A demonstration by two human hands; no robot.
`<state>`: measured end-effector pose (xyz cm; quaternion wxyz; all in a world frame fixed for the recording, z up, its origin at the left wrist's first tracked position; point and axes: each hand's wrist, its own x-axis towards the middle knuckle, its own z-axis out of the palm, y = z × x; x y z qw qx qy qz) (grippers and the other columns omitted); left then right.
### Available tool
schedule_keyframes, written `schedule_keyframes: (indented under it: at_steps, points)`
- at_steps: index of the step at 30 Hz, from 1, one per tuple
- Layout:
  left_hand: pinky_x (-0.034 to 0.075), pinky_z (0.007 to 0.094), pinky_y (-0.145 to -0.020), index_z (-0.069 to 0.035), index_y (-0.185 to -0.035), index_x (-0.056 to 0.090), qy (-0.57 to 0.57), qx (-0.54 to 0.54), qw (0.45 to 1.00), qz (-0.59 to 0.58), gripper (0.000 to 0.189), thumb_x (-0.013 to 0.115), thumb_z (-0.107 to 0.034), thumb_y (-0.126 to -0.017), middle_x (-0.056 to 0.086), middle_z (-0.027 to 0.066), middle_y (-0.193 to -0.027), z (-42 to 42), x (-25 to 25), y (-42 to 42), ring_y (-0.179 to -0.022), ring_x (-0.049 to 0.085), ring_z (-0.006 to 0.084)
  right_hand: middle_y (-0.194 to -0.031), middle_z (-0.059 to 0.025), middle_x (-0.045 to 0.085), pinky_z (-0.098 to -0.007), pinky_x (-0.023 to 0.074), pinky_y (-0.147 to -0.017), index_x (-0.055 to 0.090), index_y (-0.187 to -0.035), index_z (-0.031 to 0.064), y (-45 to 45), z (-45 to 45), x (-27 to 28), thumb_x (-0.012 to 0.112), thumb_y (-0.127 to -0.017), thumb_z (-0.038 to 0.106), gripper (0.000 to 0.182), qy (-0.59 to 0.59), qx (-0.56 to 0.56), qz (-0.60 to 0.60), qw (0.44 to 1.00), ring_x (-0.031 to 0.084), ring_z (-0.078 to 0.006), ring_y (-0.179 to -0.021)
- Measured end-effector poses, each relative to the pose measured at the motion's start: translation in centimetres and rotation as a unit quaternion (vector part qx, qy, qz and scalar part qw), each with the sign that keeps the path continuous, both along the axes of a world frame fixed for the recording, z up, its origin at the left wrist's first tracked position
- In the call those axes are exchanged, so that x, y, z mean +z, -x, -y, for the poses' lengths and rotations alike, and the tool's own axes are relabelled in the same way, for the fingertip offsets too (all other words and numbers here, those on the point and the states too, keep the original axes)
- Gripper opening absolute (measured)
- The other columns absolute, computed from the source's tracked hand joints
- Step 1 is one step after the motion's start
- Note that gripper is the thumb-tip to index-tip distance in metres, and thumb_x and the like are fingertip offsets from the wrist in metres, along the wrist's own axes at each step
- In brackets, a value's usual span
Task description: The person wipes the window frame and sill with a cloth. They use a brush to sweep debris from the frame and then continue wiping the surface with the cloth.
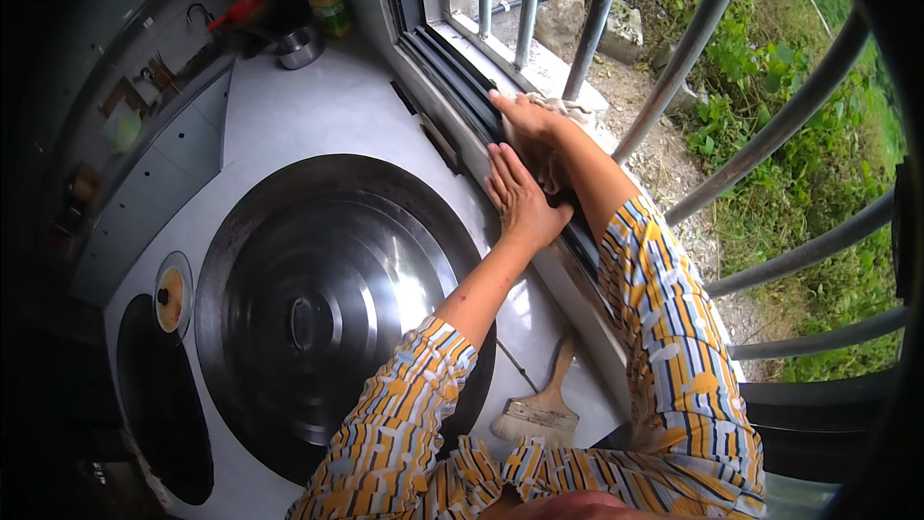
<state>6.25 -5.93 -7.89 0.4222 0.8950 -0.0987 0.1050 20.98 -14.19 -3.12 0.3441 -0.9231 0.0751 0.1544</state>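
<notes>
My left hand (521,206) lies flat with its fingers together and thumb out, over the inner edge of the window frame (462,97). Just beyond it, my right hand (530,119) is stretched out on a crumpled light cloth (567,107). The cloth lies along the dark window track and hangs over towards the barred side. Part of it is hidden behind my hands and right forearm. Left of my arms, a large wok with a shiny metal lid (317,289) is set into the counter.
A wide wooden-handled brush (545,401) lies by the sill. Metal bars (660,79) stand outside the window. A glass lid (173,289) sits beside a dark oval opening (164,404). A metal pot (299,49) and yellow-green bottle (329,9) stand at the counter's far end.
</notes>
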Motion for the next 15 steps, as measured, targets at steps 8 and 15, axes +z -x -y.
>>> schedule_keyframes:
  at_steps: [8, 15]
  points:
    - [0.000, 0.0535, -0.112, 0.006, -0.144, -0.009, -0.010, -0.006, 1.000, 0.013, 0.128, 0.079, -0.041, -0.064, -0.005, 0.0290, -0.151, -0.1, -0.9, -1.0, -0.142, -0.004, 0.0419, -0.134, -0.0303, 0.045, -0.0404, 0.0315, -0.108, 0.040, -0.135, -0.0092, 2.1, -0.6, 1.4, 0.032, -0.079, 0.080, 0.105, 0.133, 0.020, 0.071, 0.988, 0.043, -0.0383, -0.128]
    - [-0.002, 0.0489, -0.115, 0.001, -0.146, -0.013, -0.014, -0.015, 0.995, -0.097, 0.134, 0.080, -0.044, -0.061, -0.011, 0.0229, -0.154, -0.8, 0.6, -1.3, -0.145, -0.008, 0.0305, -0.111, -0.0305, 0.060, -0.0434, 0.0419, -0.096, 0.055, -0.116, -0.0095, 12.1, 2.4, 2.8, 0.034, -0.093, 0.055, 0.071, 0.181, 0.041, 0.062, 0.981, 0.056, -0.0438, -0.108]
